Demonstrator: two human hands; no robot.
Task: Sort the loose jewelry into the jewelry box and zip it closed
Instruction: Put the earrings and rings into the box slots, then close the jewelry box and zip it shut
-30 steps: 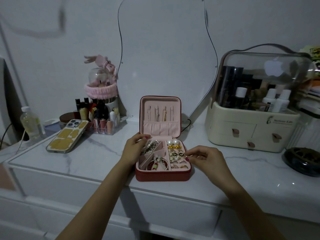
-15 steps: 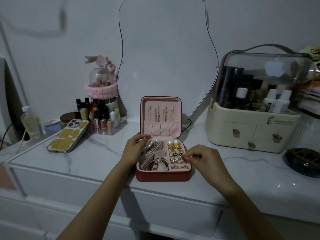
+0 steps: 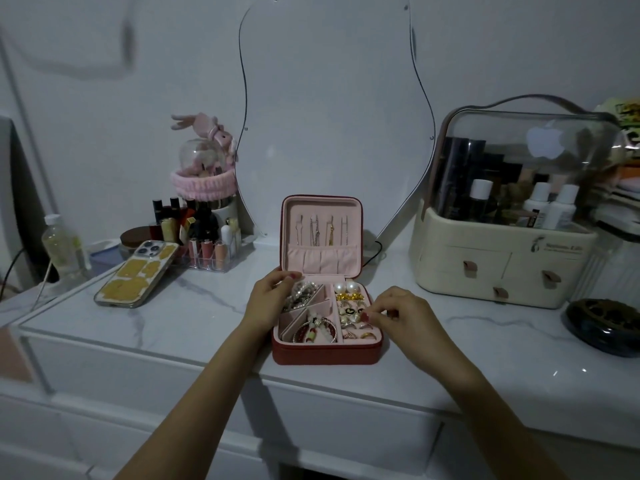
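One jewelry box [image 3: 325,351] sits between my two hands on the marble tabletop [image 3: 194,313], its lid [image 3: 322,233] standing open and upright beyond my fingers. Four thin pieces [image 3: 322,226] hang in a row inside the lid, above a gathered pocket. In the tray I count two pearl earrings [image 3: 345,287] side by side at the far right, just beyond my right fingertips, with a gold piece [image 3: 349,297] right below them. A bundle of sparkly chain [image 3: 301,294] fills the far left compartment, and red and gold bangles [image 3: 315,332] lie in the near left one. The small rings and earrings in the right column are too crowded for me to count.

My left hand [image 3: 268,297] rests at the box's far left corner, fingers curled over the rim and touching the sparkly chain. My right hand [image 3: 401,317] hovers at the right edge of the tray, thumb and forefinger pinched together over the right column; whether a piece sits between them I cannot tell.

Left of my left hand lies one phone [image 3: 138,273], face down. Beyond my right hand stands one cream cosmetics case [image 3: 502,265] with a clear dome.
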